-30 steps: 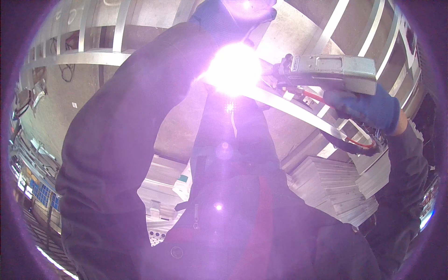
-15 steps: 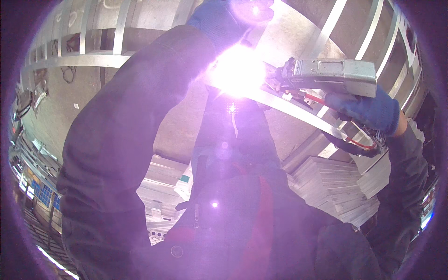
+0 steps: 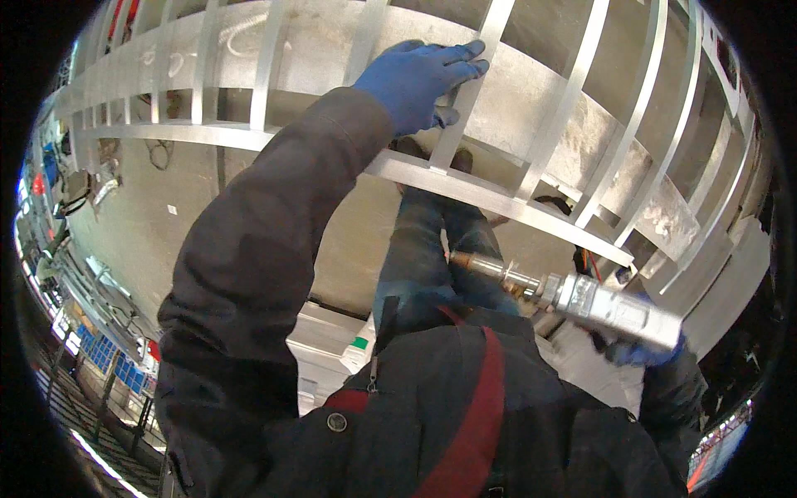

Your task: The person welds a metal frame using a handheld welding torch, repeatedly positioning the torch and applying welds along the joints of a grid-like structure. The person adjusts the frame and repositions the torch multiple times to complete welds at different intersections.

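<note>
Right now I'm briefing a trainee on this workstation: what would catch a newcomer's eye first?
Probably the left hand in a blue glove, laid flat on a slat of the curved metal lattice frame at top centre. Lower right, the right hand grips a silvery welding torch, its nozzle pointing left, away from the frame.

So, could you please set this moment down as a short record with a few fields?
Left hand: blue-gloved left hand raised, palm flat on an upright slat of the metal lattice frame
Right hand: blue-gloved right hand low at the right, gripping a silvery welding torch
Torch: lies nearly level, nozzle toward the left, no arc lit
Clothing: dark jacket, red strap across the chest
Below: concrete floor
</note>
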The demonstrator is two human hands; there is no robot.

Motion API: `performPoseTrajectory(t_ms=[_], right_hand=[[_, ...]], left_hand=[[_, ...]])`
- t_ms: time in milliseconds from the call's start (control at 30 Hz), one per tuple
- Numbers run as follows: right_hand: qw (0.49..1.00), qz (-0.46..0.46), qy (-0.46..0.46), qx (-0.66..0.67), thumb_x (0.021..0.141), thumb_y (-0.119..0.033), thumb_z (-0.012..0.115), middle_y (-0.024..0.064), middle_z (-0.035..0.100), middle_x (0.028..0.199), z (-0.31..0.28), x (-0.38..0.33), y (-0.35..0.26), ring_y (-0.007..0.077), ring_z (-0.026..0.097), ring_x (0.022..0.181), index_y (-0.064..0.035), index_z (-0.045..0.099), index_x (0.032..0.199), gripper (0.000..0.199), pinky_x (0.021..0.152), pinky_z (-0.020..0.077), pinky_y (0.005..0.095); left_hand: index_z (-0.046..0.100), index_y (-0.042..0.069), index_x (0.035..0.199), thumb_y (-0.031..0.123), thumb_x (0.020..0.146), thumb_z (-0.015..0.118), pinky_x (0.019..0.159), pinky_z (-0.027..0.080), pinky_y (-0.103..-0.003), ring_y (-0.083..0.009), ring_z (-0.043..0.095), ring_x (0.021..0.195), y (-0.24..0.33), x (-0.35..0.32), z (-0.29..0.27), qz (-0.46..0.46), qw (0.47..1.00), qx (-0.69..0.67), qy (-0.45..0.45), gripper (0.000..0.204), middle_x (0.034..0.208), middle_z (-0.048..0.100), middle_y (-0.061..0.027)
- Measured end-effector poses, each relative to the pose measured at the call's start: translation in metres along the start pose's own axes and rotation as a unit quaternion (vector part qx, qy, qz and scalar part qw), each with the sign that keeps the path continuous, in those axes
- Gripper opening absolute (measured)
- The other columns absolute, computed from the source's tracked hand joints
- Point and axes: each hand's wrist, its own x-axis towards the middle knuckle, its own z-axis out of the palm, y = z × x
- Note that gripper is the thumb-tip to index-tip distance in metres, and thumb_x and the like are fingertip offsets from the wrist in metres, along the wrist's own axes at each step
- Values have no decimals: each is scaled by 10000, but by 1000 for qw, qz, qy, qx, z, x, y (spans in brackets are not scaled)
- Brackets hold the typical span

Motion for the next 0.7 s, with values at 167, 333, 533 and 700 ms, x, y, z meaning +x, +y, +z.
performPoseTrajectory(t_ms=[167,333,533,700], right_hand=[[944,-223,-12,-241,903,-501,797,203,676,1283,36,13,54,384,704,1087,-39,582,1434,736,917,554,433],[980,-193,45,-16,867,-527,829,175,675,1345,51,21,85,322,682,1166,-36,565,1463,816,959,531,407],[988,-88,53,118,807,-520,891,130,710,1218,55,10,79,203,676,1048,-11,590,1407,842,869,531,364],[994,-39,90,41,701,-480,969,129,694,1143,76,30,67,270,673,1031,-15,642,1308,832,910,519,385]], left_hand=[[695,100,1312,229,975,748,977,557,-333,-191,699,1083,-19,-47,-65,-200,931,-272,136,364,1249,723,-65],[752,4,1136,254,1007,715,778,544,-265,-97,657,830,-17,-120,-86,-456,819,-333,102,284,958,747,-48],[748,34,1158,320,978,737,752,551,-281,-127,672,799,-19,-127,-53,-382,889,-254,18,338,988,746,-95],[732,26,1190,318,983,709,686,557,-340,-180,667,751,-50,-114,-48,-428,838,-279,-191,358,992,741,-112]])
